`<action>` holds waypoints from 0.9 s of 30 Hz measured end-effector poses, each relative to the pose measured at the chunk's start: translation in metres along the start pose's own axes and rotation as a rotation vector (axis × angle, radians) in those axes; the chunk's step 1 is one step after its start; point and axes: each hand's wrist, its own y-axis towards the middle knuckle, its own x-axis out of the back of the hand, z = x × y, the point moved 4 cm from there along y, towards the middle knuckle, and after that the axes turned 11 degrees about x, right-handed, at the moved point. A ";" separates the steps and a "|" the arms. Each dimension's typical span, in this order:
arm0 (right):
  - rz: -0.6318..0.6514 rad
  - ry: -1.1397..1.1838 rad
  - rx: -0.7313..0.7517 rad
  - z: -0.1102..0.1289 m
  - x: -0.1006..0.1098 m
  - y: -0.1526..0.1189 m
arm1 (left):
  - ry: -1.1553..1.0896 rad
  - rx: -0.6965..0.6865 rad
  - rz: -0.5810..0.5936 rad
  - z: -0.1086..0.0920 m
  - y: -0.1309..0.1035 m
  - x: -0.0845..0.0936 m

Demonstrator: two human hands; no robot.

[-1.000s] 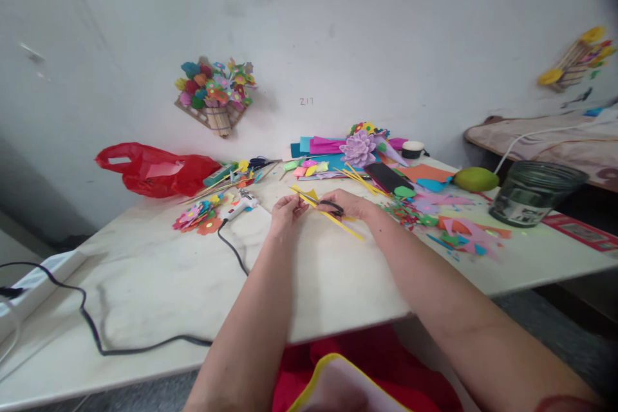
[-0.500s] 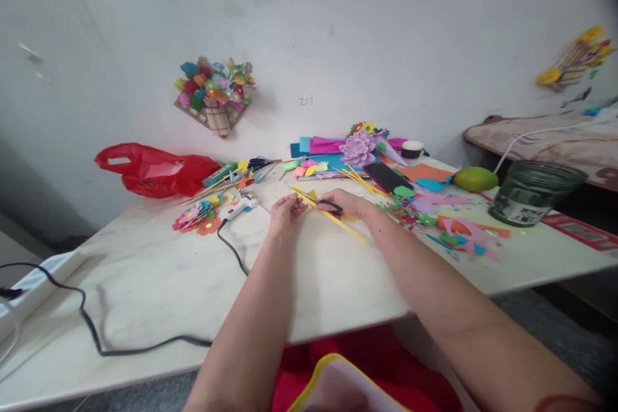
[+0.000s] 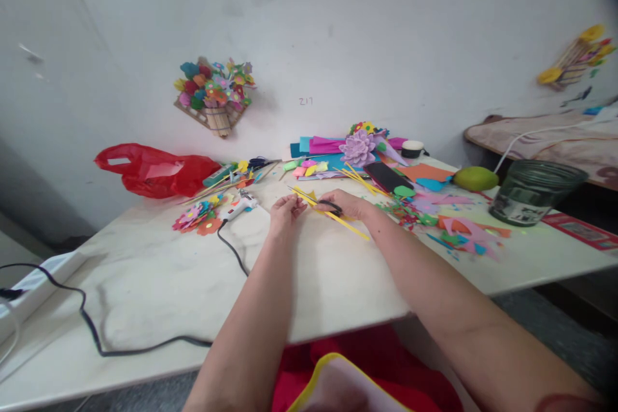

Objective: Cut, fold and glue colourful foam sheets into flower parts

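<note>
Over the middle of the table, my right hand [image 3: 345,201] is closed round the handles of a pair of scissors [image 3: 330,206], whose blades point left toward my other hand. Fingers pinched, my left hand [image 3: 288,207] holds a narrow yellow strip [image 3: 348,228] that slants down to the right beneath the scissors. The far end of the strip lies near the blade tips. Whether the blades touch the strip is too small to tell. More yellow scraps show just behind the scissors, partly covered by my right hand.
A white glue gun [image 3: 236,208] with a black cord lies left, beside foam flowers [image 3: 197,214]. Behind are a red plastic bag [image 3: 154,170] and a purple flower [image 3: 358,148]. To the right are a phone [image 3: 383,177], coloured scraps [image 3: 463,232], a green fruit [image 3: 476,178] and a glass jar [image 3: 535,190].
The lower end of the yellow strip has shifted slightly to the right. Both hands stay in nearly the same place.
</note>
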 end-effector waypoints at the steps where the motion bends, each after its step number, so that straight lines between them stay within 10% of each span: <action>1: 0.000 -0.004 0.000 0.000 0.000 0.000 | 0.001 -0.006 -0.001 0.000 0.000 0.000; 27: 0.010 0.048 -0.012 -0.007 -0.002 0.001 | -0.022 -0.033 -0.079 -0.003 -0.001 0.001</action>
